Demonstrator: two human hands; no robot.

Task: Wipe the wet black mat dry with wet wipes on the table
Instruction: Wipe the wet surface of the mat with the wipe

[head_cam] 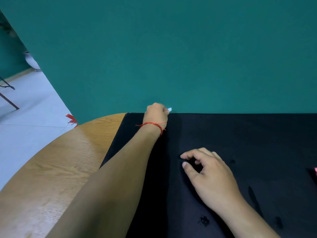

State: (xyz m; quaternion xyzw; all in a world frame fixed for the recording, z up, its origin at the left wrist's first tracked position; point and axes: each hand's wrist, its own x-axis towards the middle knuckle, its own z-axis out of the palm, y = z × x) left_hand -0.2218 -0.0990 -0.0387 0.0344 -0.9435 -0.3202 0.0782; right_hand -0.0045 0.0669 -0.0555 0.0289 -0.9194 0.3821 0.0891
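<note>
1. Both hands were over the black mat (223, 134). The left hand (155, 113) reached to its far edge and the right hand (208, 170) sat nearer the person.
2. The left hand was curled into a fist around a wet wipe (169, 109). Only a small white tip of it showed past the knuckles, right where the mat met the green backdrop (171, 57).
3. A red string bracelet (154, 125) circled the left wrist.
4. The right hand rested on the mat with its fingers loosely bent and its fingertips down on the cloth. The thumb was close to the forefinger, and nothing could be seen in its grasp.
5. The mat lay flat on the round wooden table (60, 169), covering its right part. Its left edge ran diagonally across the wood and its far edge was against the backdrop.
6. The mat's surface was matte and dark, with faint creases.
7. Several wet patches (204, 220) stood out as glossier, deeper black blots. One lay near the right forearm, a long streak and a smaller blot lay further right, and a small spot lay beyond the right hand.
8. A pink object (315, 170) was just visible at the right border, on the mat.
9. Pale floor tiles (30, 109) showed to the left of the table.
</note>
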